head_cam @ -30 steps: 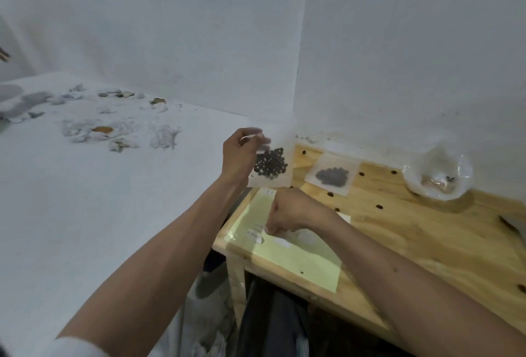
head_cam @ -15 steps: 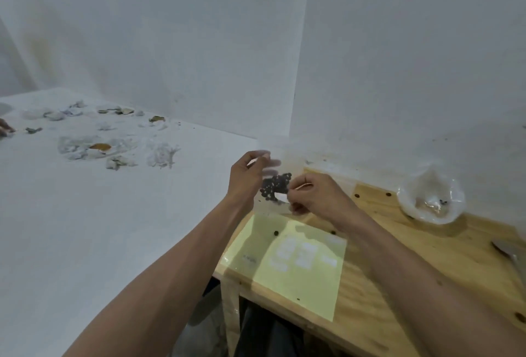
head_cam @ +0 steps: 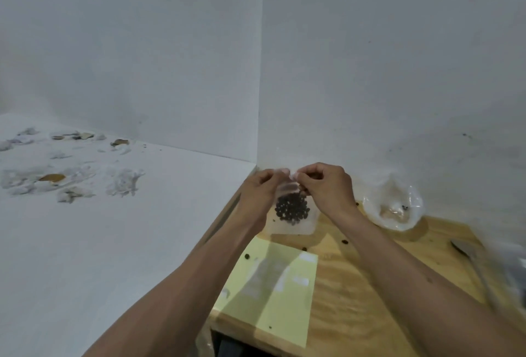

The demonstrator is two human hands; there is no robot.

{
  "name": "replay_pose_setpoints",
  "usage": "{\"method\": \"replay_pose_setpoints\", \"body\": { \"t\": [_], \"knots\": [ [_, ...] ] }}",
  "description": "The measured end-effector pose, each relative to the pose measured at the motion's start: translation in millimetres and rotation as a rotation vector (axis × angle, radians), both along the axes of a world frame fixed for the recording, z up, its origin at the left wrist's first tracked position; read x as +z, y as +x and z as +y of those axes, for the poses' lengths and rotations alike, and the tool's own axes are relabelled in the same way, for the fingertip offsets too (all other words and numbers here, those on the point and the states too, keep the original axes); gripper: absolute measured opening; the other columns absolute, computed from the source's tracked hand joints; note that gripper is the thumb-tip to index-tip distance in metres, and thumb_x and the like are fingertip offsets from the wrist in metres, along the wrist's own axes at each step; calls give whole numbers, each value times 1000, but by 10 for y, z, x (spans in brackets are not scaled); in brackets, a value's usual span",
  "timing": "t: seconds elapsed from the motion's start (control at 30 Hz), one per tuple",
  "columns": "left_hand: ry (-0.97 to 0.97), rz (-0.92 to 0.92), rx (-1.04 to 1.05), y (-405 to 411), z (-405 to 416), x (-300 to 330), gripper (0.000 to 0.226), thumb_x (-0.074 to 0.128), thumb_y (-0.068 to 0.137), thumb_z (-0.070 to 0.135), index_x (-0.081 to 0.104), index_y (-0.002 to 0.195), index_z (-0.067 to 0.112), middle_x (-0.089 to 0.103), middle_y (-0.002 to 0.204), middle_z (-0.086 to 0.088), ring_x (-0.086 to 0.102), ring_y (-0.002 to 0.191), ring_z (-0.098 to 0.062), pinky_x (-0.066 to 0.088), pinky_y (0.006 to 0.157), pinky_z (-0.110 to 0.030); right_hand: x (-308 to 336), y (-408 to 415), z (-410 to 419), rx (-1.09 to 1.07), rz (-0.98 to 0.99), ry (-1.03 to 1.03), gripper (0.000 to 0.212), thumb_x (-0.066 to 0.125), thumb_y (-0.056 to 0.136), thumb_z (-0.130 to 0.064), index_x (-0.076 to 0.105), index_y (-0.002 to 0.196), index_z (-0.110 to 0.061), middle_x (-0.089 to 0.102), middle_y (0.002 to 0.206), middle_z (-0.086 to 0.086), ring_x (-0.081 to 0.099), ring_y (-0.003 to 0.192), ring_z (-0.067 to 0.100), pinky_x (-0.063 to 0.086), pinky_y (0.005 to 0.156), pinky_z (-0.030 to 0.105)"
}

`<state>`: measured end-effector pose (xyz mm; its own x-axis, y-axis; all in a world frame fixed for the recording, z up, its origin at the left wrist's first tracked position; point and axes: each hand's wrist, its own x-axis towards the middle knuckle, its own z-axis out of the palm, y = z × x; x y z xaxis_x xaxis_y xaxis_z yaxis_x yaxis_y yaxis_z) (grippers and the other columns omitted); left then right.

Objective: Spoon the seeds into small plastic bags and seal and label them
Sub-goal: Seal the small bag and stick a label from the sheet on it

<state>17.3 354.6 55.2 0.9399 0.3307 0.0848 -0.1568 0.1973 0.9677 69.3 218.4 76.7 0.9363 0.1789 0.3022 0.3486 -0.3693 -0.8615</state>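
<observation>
A small clear plastic bag (head_cam: pixel 293 221) with a clump of dark round seeds (head_cam: pixel 292 209) hangs upright above the wooden table (head_cam: pixel 367 294). My left hand (head_cam: pixel 260 193) pinches its top edge on the left. My right hand (head_cam: pixel 327 188) pinches the same edge on the right, and a small white label shows between the fingertips. A yellow-green label sheet (head_cam: pixel 273 285) with several white stickers lies on the table below the bag. A metal spoon (head_cam: pixel 472 260) rests at the right edge.
A clear plastic bowl (head_cam: pixel 394 208) sits against the wall at the back right. Loose dark seeds (head_cam: pixel 345 242) dot the wood. Scraps of white paper and brown bits (head_cam: pixel 71 180) litter the white surface at the left. White walls meet in a corner behind my hands.
My right hand rose from the label sheet with a sticker and joined my left at the bag's top edge. The view tilted upward.
</observation>
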Motion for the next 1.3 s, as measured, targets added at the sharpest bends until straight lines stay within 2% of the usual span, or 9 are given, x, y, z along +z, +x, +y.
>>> {"method": "replay_pose_setpoints", "body": {
  "t": [0.23,0.33,0.43,0.5,0.63,0.83,1.03,1.2,1.3],
  "knots": [
    [35,-20,39,71,-71,-4,5,72,92,7,75,94,3,79,89,-13,77,91,-30,59,84,-31,-13,20,-102,-20,-30,-32,7,77,88,-24,77,91,-18,74,79,-8,69,73,6,57,74,25],
    [50,-24,54,83,-60,-22,11,71,93,7,73,102,1,79,93,-13,77,89,-26,59,81,-27,-87,48,-112,-127,-54,-61,47,81,81,-44,64,117,-19,64,106,-8,64,92,10,50,79,24],
    [69,-24,72,82,-9,-34,15,72,93,10,73,105,1,79,92,-9,77,88,-22,58,81,-26,-167,116,-118,-55,192,71,79,84,69,-60,55,128,-17,62,122,-4,64,104,16,52,88,33],
    [114,-13,67,83,35,-44,13,73,92,13,74,102,6,79,92,-6,77,89,-22,58,83,-29,-209,164,-135,80,339,225,67,87,67,-57,72,112,-11,77,108,5,73,97,23,58,93,45],
    [250,40,97,89,94,-84,6,72,93,16,75,93,10,76,88,-2,73,84,-15,55,75,-21,-261,181,-118,127,313,259,22,85,79,-34,81,90,-15,80,87,0,76,86,16,60,87,37],
    [257,97,168,71,125,-93,7,67,93,7,72,97,3,71,72,-3,72,73,-18,56,75,-26,-274,111,32,87,239,167,24,75,88,-26,75,77,-6,73,72,3,66,65,13,51,67,29],
    [245,111,188,63,129,-59,7,68,92,6,73,97,4,72,76,-7,74,74,-19,51,66,-17,-311,136,95,73,217,117,39,61,93,-29,69,92,10,61,70,13,51,62,17,40,61,30],
    [213,111,187,148,42,54,6,68,94,8,74,95,6,73,90,-5,71,83,-17,51,63,-10,-247,163,-190,164,353,119,33,64,86,-35,69,109,-13,75,96,5,71,87,20,55,78,38],
    [282,154,113,243,-108,92,29,71,95,25,69,115,4,71,102,-4,66,88,-14,54,72,-17,-192,147,-530,153,370,133,29,72,88,-18,66,116,-20,76,101,10,72,87,25,57,90,48]
  ]
}}
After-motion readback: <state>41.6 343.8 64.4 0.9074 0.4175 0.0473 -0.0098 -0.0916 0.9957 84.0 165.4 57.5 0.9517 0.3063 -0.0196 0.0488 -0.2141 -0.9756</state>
